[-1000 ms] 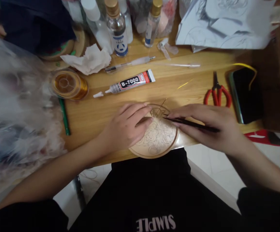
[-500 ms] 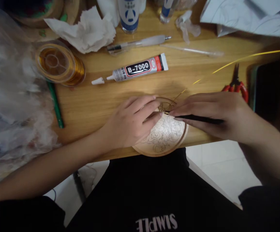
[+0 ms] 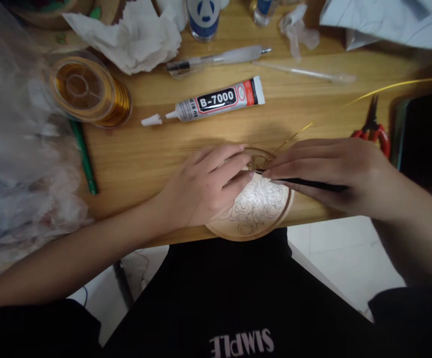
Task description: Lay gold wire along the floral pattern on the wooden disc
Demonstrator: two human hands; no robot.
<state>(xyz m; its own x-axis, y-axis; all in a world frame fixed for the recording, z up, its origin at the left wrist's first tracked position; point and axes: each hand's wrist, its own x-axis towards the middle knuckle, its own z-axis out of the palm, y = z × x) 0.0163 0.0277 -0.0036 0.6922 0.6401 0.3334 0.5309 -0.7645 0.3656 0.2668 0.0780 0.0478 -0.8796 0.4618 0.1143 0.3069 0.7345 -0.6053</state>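
Observation:
A round wooden disc [image 3: 258,214] with fine curling line patterns lies at the table's front edge. My left hand [image 3: 216,184] rests over its left side, fingers bent and their tips near the gold wire work at the top. My right hand [image 3: 323,166] is closed around a slim black tool [image 3: 308,184], whose tip meets the disc beside my left fingertips. A thin gold wire [image 3: 294,135] sticks up from the disc's upper part. Whether my left fingers pinch a bit of wire is too small to tell.
A B-7000 glue tube [image 3: 221,102] lies behind the disc. To the left are a gold wire spool [image 3: 89,92], a green pen [image 3: 83,156] and plastic bags [image 3: 22,149]. Red-handled pliers [image 3: 372,130] and a dark phone [image 3: 422,134] are at right; a clear pen [image 3: 219,59] lies farther back.
The view has shifted slightly. The loose gold wire end now points farther right and up. Both hands stay at nearly the same place on the disc.

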